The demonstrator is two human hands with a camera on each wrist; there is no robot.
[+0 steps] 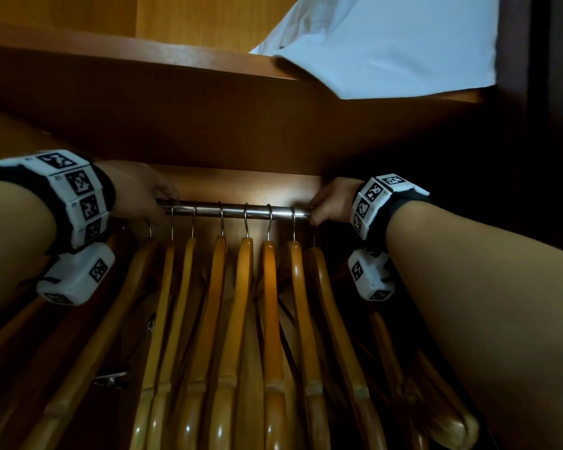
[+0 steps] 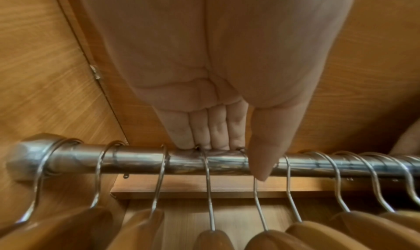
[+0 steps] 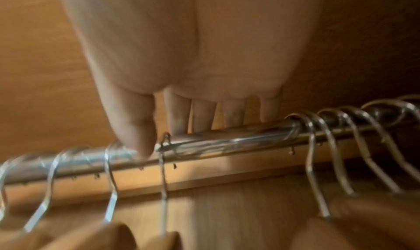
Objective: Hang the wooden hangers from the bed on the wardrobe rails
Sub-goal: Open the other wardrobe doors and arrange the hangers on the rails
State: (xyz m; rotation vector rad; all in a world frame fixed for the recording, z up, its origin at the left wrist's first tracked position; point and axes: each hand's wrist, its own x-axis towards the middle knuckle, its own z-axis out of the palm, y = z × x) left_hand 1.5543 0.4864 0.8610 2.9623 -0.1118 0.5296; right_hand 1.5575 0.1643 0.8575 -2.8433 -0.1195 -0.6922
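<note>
A chrome wardrobe rail (image 1: 234,211) carries several wooden hangers (image 1: 246,303) by their wire hooks. My left hand (image 1: 143,196) is at the left end of the row. In the left wrist view its fingers (image 2: 211,128) reach behind the rail (image 2: 141,160), and the thumb presses one hanger hook (image 2: 258,196) against the rail's front. My right hand (image 1: 330,203) is at the right end. In the blurred right wrist view its thumb tip rests on the rail (image 3: 238,142), with a hanger hook (image 3: 163,164) between thumb and forefinger.
A wooden shelf (image 1: 176,69) sits close above the rail, with a white cloth (image 1: 387,43) lying on it. The wardrobe's side wall (image 2: 45,74) and the rail's end socket (image 2: 29,153) are just left of my left hand. More hangers (image 3: 341,146) hang right of my right hand.
</note>
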